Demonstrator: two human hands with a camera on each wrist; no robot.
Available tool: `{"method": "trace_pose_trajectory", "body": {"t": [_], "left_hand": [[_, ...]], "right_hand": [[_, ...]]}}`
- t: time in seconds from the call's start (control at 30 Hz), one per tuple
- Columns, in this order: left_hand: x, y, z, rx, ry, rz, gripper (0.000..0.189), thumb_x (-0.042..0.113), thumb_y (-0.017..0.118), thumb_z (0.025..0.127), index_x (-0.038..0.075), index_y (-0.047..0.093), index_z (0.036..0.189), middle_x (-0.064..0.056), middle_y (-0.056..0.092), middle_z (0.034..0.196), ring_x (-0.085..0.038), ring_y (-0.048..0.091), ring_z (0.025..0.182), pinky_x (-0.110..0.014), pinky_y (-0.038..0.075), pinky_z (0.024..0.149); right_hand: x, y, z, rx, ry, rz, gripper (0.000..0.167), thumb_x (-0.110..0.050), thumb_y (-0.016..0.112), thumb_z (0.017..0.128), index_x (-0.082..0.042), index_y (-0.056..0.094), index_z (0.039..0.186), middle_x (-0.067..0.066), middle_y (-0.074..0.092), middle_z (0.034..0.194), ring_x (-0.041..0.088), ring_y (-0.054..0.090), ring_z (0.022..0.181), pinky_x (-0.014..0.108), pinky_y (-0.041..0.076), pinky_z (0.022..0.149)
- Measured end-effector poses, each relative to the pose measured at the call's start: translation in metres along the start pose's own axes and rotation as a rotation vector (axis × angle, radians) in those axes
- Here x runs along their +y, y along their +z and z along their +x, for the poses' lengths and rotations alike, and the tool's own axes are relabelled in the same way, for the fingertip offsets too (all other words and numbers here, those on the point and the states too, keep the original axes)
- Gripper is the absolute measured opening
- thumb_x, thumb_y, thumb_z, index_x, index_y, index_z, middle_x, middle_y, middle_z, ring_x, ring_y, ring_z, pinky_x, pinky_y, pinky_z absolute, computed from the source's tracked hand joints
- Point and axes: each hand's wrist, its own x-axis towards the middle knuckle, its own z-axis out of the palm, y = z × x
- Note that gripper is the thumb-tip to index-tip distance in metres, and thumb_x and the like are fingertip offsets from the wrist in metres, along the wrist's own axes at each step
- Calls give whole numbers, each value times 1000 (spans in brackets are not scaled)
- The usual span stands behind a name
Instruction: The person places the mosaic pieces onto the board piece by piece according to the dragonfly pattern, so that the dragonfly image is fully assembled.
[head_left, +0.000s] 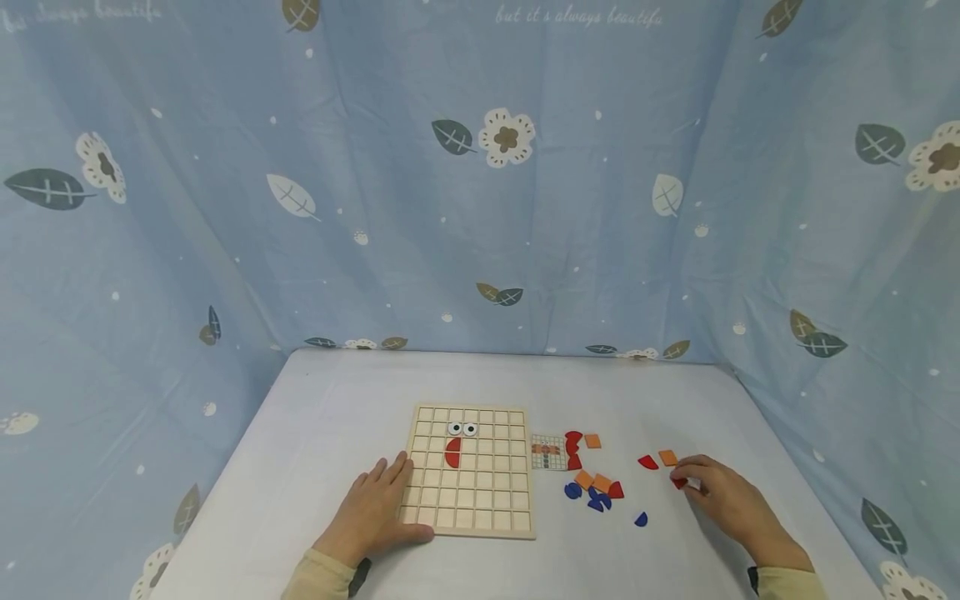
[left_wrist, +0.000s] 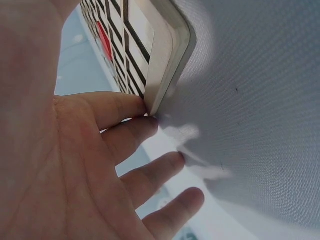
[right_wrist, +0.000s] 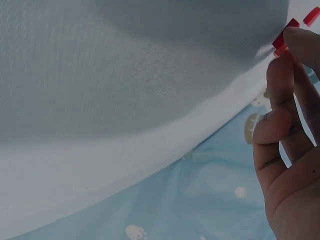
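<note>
A wooden grid board lies on the table; two eye pieces and a red half-round piece sit in its upper cells. My left hand rests with straight fingers at the board's left edge, the thumb at its front edge. In the left wrist view, fingertips touch the board's corner. Over on the right, my right hand pinches a small red piece between thumb and fingers, low over the table. The right wrist view shows that red piece at the fingertips; its full outline is hidden.
A small pattern card lies against the board's right side, with red pieces beside it. Orange squares and several blue pieces lie nearby. Close to my right hand are a red piece and an orange square.
</note>
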Motion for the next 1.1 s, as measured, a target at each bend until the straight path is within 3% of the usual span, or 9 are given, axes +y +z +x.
{"method": "trace_pose_trajectory", "body": {"t": [0.3,0.6,0.87,1.1], "left_hand": [[0,1,0,4,4,-10,121,78,75,67,-4,43,150,-21,39,158,-50,37,141,-64,36,110],[-1,0,0,1,4,-10,121,78,75,67,-5,43,150,-21,39,158,-51,37,140,-64,36,110],[0,-1,0,-3,-5,-3,122,78,75,67,-4,43,150,-20,39,158,-50,37,141,-64,36,110],[1,-1,0,-3,-5,-5,121,77,75,67,-4,43,150,-21,39,158,-50,37,141,-64,35,110]], "right_hand": [[-4,3,2,-26,40,15,24,-6,84,80,-18,77,100,-4,67,98,15,58,80,43,58,74],[-13,10,5,-83,69,30,32,-23,88,78,-14,76,107,-7,59,82,14,53,74,36,54,69],[-21,6,3,-61,4,-14,38,-20,88,78,-14,76,113,2,63,100,16,55,80,43,58,74],[-26,4,6,-106,27,-24,35,-20,86,80,-14,78,114,12,66,113,24,62,91,55,58,84]]}}
